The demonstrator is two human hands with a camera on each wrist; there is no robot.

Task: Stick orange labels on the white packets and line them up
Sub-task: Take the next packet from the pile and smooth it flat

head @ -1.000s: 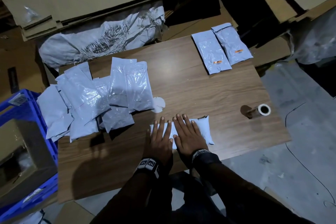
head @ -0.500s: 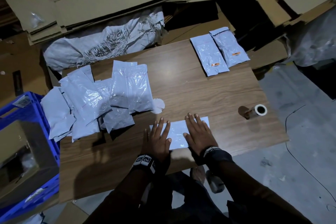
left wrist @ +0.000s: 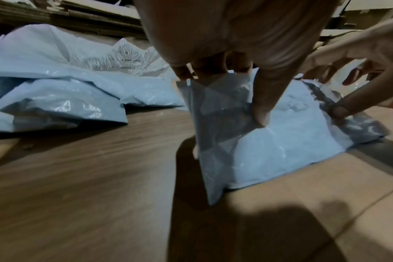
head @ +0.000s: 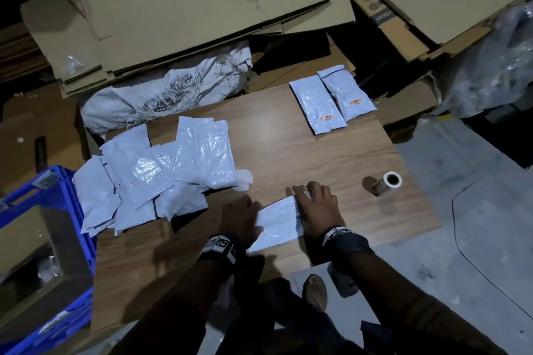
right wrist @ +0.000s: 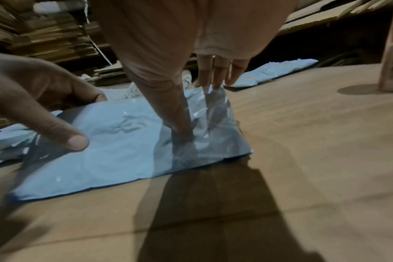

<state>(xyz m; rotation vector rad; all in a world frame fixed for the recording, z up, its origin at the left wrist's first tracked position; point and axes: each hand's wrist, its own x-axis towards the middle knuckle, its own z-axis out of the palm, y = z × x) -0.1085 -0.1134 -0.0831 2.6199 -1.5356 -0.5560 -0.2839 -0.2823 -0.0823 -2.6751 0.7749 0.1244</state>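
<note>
While the left hand (head: 241,217) pinches one end of a white packet (head: 278,222) at the table's (head: 288,153) near edge, the right hand (head: 315,207) apparently grips the other; two labelled packets (head: 331,102) lie at its far corner.

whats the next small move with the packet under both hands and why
Probably reach the right hand to the label roll for an orange label. The packet, gripped at one end by the left hand, shows no label, while the two packets lined up at the far corner already carry theirs.
</note>
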